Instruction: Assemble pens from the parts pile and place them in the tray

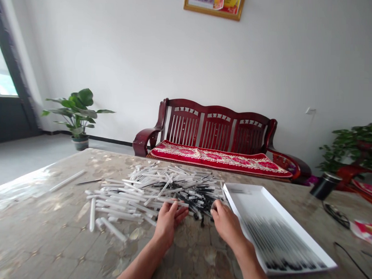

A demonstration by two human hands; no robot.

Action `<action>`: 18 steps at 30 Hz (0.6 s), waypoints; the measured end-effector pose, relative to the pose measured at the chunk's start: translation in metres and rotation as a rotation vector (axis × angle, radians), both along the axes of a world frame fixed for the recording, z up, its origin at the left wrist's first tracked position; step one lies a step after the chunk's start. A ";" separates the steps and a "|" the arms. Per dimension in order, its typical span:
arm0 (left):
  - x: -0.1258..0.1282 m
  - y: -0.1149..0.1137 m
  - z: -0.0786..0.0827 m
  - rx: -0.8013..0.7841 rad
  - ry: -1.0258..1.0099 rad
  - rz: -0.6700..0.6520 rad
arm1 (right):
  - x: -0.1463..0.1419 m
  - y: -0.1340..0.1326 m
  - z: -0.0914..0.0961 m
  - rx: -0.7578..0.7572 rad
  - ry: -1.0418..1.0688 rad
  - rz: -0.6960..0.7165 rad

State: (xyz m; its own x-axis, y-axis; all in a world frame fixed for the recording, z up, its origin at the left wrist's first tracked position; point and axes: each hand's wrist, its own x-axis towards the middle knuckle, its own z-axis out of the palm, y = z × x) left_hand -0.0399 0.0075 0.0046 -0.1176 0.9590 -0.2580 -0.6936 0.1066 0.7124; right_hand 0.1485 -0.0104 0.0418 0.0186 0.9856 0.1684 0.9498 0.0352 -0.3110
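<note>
- The left hand (167, 221) has a white tube (183, 204) between its thumb and fingers. The gap between them is small, about as wide as the tube. The tube lies nearly flat, and one end pokes out past the fingertips, toward the right hand.
- The right hand (228, 225) has its fingers bent in, with the tips close together. Something dark shows by the tips, but it is too blurry, so I cannot tell if they hold it.
- A big messy pile of white tubes (119, 200) lies just past the left fingers and spreads out to their left.
- Thin black sticks (206, 194) lie in a heap just past both hands' fingers, in the space between them. Some have white parts.
- A white box (303, 219) sits just to the right of the right fingers. Inside it, many see-through tubes (269, 238) with dark ends lie side by side.
- One long white stick (67, 181) and one thin dark stick (88, 182) lie well to the left of the left fingers.
- All of this is on a table (63, 245) with a shiny pattern, under the fingers.
- Far past the fingers is a dark red wooden bench (217, 126).
</note>
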 end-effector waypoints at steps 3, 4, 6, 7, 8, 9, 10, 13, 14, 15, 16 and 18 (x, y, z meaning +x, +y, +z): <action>-0.003 0.001 0.003 -0.004 -0.063 0.030 | -0.008 0.004 -0.006 0.065 0.307 0.137; -0.004 0.001 0.004 -0.008 -0.076 0.040 | -0.011 0.005 -0.008 0.095 0.383 0.169; -0.005 0.001 0.007 -0.018 -0.095 0.056 | -0.015 0.006 -0.011 0.148 0.476 0.200; -0.006 0.001 0.008 -0.022 -0.101 0.061 | -0.016 0.006 -0.013 0.168 0.495 0.209; -0.007 0.001 0.008 -0.022 -0.105 0.063 | -0.017 0.006 -0.014 0.183 0.500 0.216; -0.007 0.002 0.009 -0.020 -0.108 0.061 | -0.018 0.006 -0.014 0.194 0.495 0.225; -0.006 0.002 0.009 -0.016 -0.110 0.056 | -0.018 0.006 -0.015 0.203 0.482 0.233; -0.005 0.001 0.009 -0.007 -0.106 0.034 | -0.018 0.005 -0.018 0.230 0.424 0.248; -0.005 0.001 0.009 -0.007 -0.100 0.026 | -0.018 0.005 -0.019 0.236 0.407 0.253; -0.005 0.001 0.009 -0.008 -0.092 0.021 | -0.018 0.006 -0.020 0.240 0.392 0.256; -0.004 0.001 0.009 -0.010 -0.081 0.020 | -0.018 0.006 -0.021 0.242 0.376 0.260; -0.004 0.000 0.008 -0.009 -0.053 0.018 | -0.018 0.006 -0.022 0.248 0.342 0.265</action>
State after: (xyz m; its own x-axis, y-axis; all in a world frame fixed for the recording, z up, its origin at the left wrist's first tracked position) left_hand -0.0441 0.0078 0.0126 -0.1206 0.9543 -0.2733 -0.7320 0.1005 0.6739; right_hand 0.1309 -0.0046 0.0194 -0.1322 0.8947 0.4266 0.7430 0.3743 -0.5548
